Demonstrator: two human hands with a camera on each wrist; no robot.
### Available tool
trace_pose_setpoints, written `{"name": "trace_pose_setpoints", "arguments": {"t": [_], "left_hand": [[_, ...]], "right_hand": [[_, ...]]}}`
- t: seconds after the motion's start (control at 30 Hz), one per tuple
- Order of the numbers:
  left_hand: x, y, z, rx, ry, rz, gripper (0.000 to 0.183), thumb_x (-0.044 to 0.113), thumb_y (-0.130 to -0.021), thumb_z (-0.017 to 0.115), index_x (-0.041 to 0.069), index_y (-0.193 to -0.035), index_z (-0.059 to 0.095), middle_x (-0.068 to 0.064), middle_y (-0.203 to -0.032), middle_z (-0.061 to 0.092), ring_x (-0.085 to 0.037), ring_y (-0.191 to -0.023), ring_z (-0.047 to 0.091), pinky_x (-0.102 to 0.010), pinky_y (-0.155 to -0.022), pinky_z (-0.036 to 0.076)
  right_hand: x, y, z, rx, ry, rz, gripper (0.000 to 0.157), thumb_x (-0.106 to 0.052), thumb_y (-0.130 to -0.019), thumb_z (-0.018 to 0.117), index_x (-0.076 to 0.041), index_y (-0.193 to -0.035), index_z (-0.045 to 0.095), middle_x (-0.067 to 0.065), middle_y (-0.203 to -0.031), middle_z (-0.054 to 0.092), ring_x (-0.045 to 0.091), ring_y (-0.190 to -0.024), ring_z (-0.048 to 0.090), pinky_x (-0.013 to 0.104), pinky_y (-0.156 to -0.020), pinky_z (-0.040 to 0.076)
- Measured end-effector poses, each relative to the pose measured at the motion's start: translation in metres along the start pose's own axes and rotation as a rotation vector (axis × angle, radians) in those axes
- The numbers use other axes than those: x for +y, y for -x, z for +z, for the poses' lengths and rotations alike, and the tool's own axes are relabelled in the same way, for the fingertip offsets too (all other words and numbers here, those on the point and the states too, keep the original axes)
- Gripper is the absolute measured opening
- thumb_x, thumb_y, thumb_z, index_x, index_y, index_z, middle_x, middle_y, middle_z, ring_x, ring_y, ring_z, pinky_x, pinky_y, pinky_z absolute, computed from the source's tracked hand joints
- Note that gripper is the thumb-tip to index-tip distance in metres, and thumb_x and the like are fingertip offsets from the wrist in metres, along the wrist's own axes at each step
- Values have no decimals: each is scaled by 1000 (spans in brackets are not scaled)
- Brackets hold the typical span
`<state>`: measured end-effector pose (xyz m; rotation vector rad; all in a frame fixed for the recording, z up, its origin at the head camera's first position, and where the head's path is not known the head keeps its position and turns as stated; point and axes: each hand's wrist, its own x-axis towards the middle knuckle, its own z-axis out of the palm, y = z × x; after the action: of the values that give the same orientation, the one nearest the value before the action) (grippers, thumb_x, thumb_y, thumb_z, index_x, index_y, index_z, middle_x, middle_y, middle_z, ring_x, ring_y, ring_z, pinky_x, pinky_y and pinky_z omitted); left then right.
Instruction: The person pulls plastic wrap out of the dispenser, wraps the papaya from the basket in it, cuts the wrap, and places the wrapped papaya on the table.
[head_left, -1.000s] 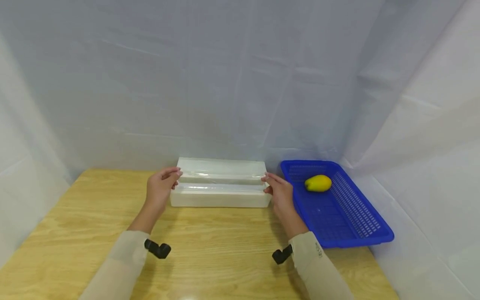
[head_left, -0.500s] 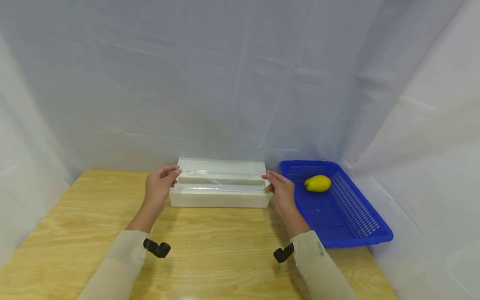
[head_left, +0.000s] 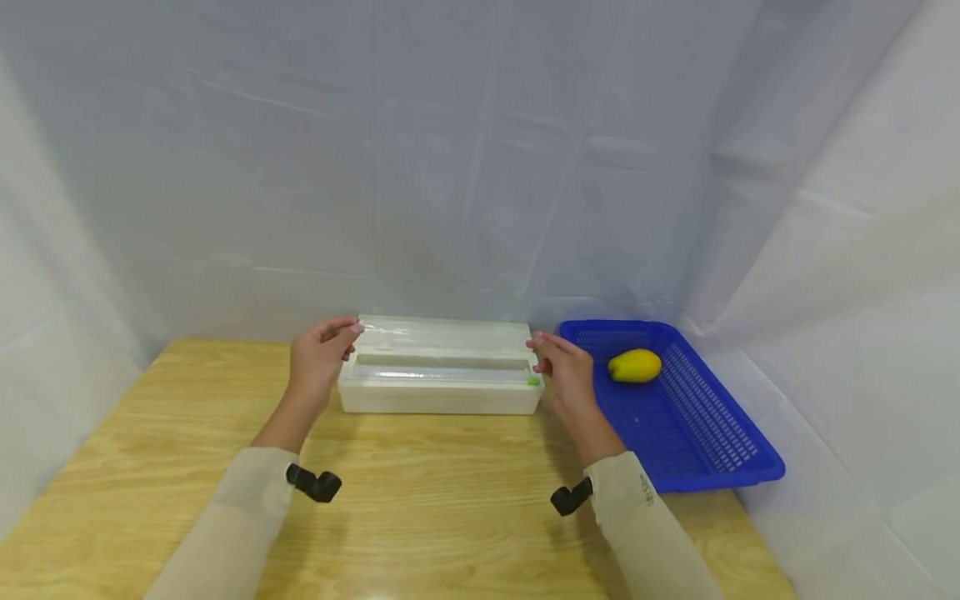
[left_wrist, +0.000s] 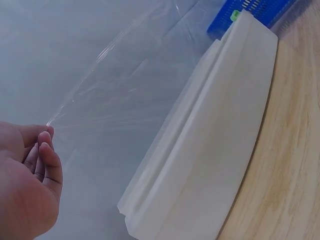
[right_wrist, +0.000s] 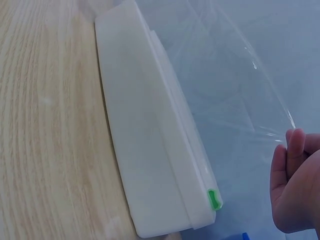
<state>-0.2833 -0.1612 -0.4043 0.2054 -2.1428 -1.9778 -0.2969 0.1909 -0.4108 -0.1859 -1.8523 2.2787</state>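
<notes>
A long white cling film dispenser [head_left: 441, 399] stands on the table near the back wall, its lid [head_left: 480, 332] tilted back. Clear cling film [left_wrist: 112, 90] stretches up from it between both hands. My left hand [head_left: 317, 360] pinches one corner of the film between thumb and fingers, above the dispenser's left end. At the other end my right hand [head_left: 566, 371] pinches the opposite corner, as the right wrist view also shows. A small green slider [right_wrist: 214, 199] sits on the dispenser's right end. In the head view the film is faint against the white lid.
To the right a blue plastic basket [head_left: 720, 482] stands on the wooden table [head_left: 442, 517]. A yellow papaya-like fruit [head_left: 634, 366] lies inside it. White sheeting [head_left: 450, 167] hangs behind the table and along both sides.
Both hands have risen slightly, drawing the film's edge up and away from the dispenser. The green slider, hidden a second ago, now shows beside my right hand.
</notes>
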Motion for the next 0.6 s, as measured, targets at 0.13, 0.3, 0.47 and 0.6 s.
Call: {"name": "trace_pose_setpoints", "arguments": {"t": [0.13,0.3,0.47,0.6], "left_hand": [[4,-2,1,6,16,-7,35,33,-96,70,7,-119,68,10,-89,66,-7,-75,58,-15,-64,52],[9,-4,1,6,56,3,36,28,-96,71,3,-122,67,12,-87,67,-7,-75,58,-14,-65,52],[16,-7,1,6,94,31,31,23,-96,70,3,-119,67,11,-86,68,-7,-76,59,-14,-66,53],[21,-8,0,-1,108,62,30,25,-95,72,4,-117,68,9,-86,68,-7,-75,59,-16,-66,54]], "right_hand": [[-5,-1,1,-6,-17,5,35,-10,-93,71,7,-123,67,-4,-82,76,6,-49,52,17,-55,50],[-11,-2,3,3,-47,-9,33,-7,-93,71,10,-121,67,-5,-80,76,6,-47,52,17,-53,50],[-19,-2,5,-2,-30,-21,33,-10,-92,73,8,-120,68,-5,-79,76,6,-47,52,17,-53,50],[-25,-3,6,-14,-42,-40,38,-9,-93,72,11,-124,64,-4,-79,76,7,-47,52,18,-52,50]]}}
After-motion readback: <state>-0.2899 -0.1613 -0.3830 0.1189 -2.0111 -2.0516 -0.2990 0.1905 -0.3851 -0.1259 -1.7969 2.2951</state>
